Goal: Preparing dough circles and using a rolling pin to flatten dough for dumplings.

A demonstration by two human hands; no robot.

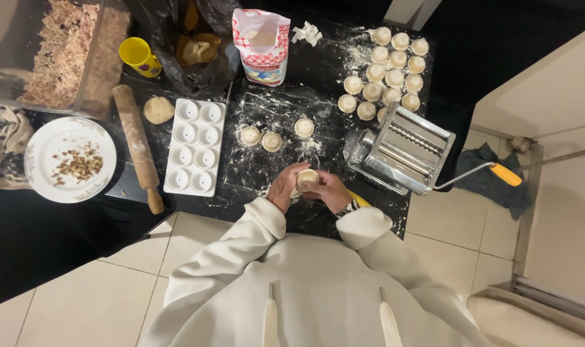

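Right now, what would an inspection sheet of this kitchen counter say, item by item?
Surface: black countertop, dusted with flour.
Job's things: small dough piece held between both hands; three shaped pieces on the counter just beyond it; a batch of finished pieces at the far right.
Clutter: white mould tray, rolling pin, dough ball, flour bag, yellow cup, plate of crumbs, pasta machine.
Grippers: left hand and right hand cupped around the dough piece.
Cables: nothing seen.
Surroundings: tiled floor, grey cloth on it.
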